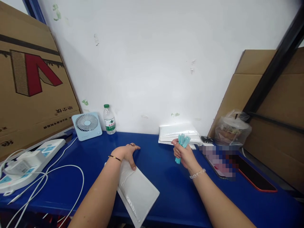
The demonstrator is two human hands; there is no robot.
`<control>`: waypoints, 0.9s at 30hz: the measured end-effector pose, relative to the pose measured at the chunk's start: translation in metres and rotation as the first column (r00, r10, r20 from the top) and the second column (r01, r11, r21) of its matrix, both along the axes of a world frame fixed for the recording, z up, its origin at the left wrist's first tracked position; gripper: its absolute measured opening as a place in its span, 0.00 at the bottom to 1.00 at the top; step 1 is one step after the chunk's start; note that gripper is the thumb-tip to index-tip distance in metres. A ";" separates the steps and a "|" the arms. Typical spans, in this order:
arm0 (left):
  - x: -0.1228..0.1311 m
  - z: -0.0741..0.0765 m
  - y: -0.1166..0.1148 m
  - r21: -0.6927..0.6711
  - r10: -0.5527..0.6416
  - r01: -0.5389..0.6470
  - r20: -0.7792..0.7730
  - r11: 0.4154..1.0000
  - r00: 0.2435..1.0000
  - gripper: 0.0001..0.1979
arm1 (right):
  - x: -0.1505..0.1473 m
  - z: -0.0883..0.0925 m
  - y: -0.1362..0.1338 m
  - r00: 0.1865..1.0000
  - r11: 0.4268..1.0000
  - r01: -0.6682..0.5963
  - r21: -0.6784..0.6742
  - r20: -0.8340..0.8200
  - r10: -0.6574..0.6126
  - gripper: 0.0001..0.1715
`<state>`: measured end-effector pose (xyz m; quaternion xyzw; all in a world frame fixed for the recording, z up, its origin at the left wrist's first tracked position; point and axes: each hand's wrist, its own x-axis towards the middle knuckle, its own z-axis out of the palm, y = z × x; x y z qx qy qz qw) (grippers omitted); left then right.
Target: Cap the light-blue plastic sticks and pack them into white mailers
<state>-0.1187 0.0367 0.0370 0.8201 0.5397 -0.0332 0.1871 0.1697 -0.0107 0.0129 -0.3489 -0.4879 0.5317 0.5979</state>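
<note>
Turquoise strips (182, 140) — slim, bundled — clutched in right hand (185, 154); left hand (126, 153) spread, touching white envelope (140, 191).

Left grip (128, 154): front-right of bottle (109, 122), thumb and fingers parted. Right grip (186, 155): farther right, fingers curled closed.

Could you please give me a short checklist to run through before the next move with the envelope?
1. Light-blue strips gripped in the right hand: ok.
2. Left hand touching the white envelope: ok, at its upper end.
3. White envelope wholly within the table outline: not ok, its near corner shows past the front edge.
4. White envelope's contents: cannot tell.
5. Bottle upright and capped: ok.
</note>
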 end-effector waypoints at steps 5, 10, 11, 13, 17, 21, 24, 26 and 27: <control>0.008 -0.006 0.000 -0.233 -0.069 0.063 -0.017 0.970 0.997 0.25 | -0.001 0.000 -0.004 0.996 0.998 -0.060 -0.032 0.064 0.062 0.16; 0.001 0.005 -0.016 -0.243 -0.098 0.131 0.141 0.961 0.985 0.24 | 0.000 0.001 -0.006 0.983 0.992 -0.108 -0.059 0.144 0.115 0.16; -0.001 0.006 -0.021 -0.192 -0.097 0.119 0.120 0.974 0.988 0.25 | 0.001 0.001 -0.006 0.984 0.993 -0.104 -0.061 0.142 0.112 0.16; -0.001 0.008 -0.032 -0.093 -0.105 0.109 0.052 0.990 0.993 0.21 | 0.000 0.002 -0.006 0.985 0.992 -0.103 -0.066 0.131 0.111 0.16; 0.012 0.022 -0.051 0.070 -0.212 0.202 0.182 0.977 0.960 0.07 | -0.001 0.005 -0.007 0.986 0.990 -0.114 -0.087 0.114 0.124 0.17; 0.042 0.045 -0.066 0.407 -0.413 0.206 0.528 0.890 0.742 0.10 | 0.001 0.006 -0.006 0.995 0.984 -0.085 -0.156 0.028 0.091 0.23; 0.063 0.041 -0.070 0.459 -0.466 0.187 0.627 0.868 0.624 0.13 | 0.004 0.002 -0.003 0.992 0.971 -0.122 -0.208 -0.047 0.115 0.25; 0.074 0.024 -0.067 0.431 -0.394 0.095 0.683 0.897 0.615 0.09 | 0.005 -0.002 0.000 0.991 0.963 -0.135 -0.233 -0.025 0.132 0.24; 0.078 0.014 -0.064 0.405 -0.320 -0.007 0.734 0.914 0.599 0.06 | 0.005 -0.005 0.002 0.991 0.961 -0.126 -0.245 0.002 0.131 0.24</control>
